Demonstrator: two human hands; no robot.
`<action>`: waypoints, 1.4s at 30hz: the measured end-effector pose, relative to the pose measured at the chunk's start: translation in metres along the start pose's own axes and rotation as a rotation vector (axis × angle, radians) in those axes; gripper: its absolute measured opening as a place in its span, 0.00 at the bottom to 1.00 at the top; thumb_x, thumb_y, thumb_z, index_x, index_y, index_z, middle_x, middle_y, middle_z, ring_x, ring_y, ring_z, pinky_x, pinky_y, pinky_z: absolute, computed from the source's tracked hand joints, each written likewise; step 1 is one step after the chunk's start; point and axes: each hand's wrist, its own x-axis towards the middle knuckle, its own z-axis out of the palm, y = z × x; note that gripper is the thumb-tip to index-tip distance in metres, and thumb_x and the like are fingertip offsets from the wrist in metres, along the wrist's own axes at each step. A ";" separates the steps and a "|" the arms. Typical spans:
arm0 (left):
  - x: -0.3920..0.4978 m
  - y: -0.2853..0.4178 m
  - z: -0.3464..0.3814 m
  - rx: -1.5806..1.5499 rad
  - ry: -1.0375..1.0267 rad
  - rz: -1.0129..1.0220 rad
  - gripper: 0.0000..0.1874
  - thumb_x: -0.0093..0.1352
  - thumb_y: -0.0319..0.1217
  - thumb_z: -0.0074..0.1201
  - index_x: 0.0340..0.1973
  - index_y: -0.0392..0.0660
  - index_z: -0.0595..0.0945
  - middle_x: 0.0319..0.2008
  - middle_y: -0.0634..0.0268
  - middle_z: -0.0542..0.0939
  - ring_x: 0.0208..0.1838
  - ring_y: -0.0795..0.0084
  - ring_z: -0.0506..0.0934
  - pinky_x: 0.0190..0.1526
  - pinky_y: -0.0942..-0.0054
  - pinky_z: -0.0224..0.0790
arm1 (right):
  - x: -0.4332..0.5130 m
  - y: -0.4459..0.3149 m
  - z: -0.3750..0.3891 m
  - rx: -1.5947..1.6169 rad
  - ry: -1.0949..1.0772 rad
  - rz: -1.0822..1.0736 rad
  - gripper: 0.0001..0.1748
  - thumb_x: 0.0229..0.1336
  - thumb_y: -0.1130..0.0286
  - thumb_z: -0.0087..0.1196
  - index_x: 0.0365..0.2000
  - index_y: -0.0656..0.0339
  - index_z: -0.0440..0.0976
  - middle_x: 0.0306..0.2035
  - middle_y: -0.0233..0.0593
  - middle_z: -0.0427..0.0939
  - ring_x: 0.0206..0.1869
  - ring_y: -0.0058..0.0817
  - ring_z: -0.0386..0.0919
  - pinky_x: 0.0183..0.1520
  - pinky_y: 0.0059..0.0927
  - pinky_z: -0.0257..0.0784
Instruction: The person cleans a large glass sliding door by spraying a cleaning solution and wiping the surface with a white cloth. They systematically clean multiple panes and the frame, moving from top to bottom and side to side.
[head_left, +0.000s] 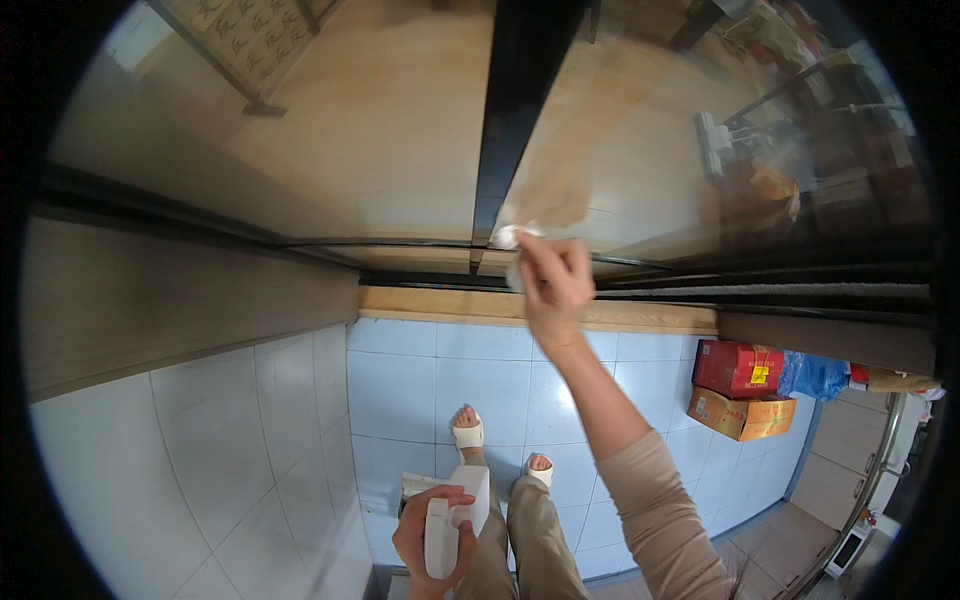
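Observation:
My right hand (559, 281) reaches forward, its fingers pinched around a crumpled white tissue or cloth (508, 237). The wad is at the lower part of a glass sliding door (637, 150), close beside the black vertical frame (513, 97). Some of the white material hangs below my fingers. Low in front of my body, my left hand (420, 536) grips a white plastic container (471, 487). Its exact kind cannot be told from above, and my fingers cover part of it.
Below the door runs a wooden sill (442, 304) above a pale tiled floor (480, 382). At right a red box (739, 367) sits on an orange carton (742, 414), beside a blue plastic bag (814, 375). A tiled wall (225, 450) is at left, cabinets (840, 457) at far right.

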 end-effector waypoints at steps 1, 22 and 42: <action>-0.002 0.001 -0.001 0.003 0.005 0.007 0.15 0.54 0.20 0.50 0.38 0.35 0.73 0.39 0.53 0.79 0.37 0.67 0.81 0.45 0.67 0.72 | 0.019 -0.007 -0.018 -0.040 0.041 -0.105 0.24 0.40 0.86 0.62 0.42 0.54 0.82 0.28 0.35 0.71 0.26 0.25 0.70 0.28 0.25 0.69; -0.009 -0.005 0.017 0.083 -0.010 -0.069 0.17 0.52 0.19 0.50 0.38 0.35 0.74 0.38 0.54 0.79 0.36 0.64 0.82 0.41 0.67 0.74 | 0.012 0.077 -0.052 -0.194 -0.116 -0.547 0.13 0.35 0.78 0.64 0.29 0.55 0.81 0.25 0.30 0.64 0.23 0.26 0.67 0.21 0.25 0.63; -0.004 -0.007 0.015 0.033 -0.047 0.021 0.15 0.52 0.20 0.50 0.37 0.36 0.73 0.38 0.53 0.79 0.36 0.63 0.82 0.41 0.66 0.74 | 0.075 0.025 -0.110 -0.329 0.334 -0.459 0.10 0.54 0.80 0.61 0.37 0.59 0.77 0.37 0.35 0.68 0.36 0.25 0.69 0.36 0.21 0.68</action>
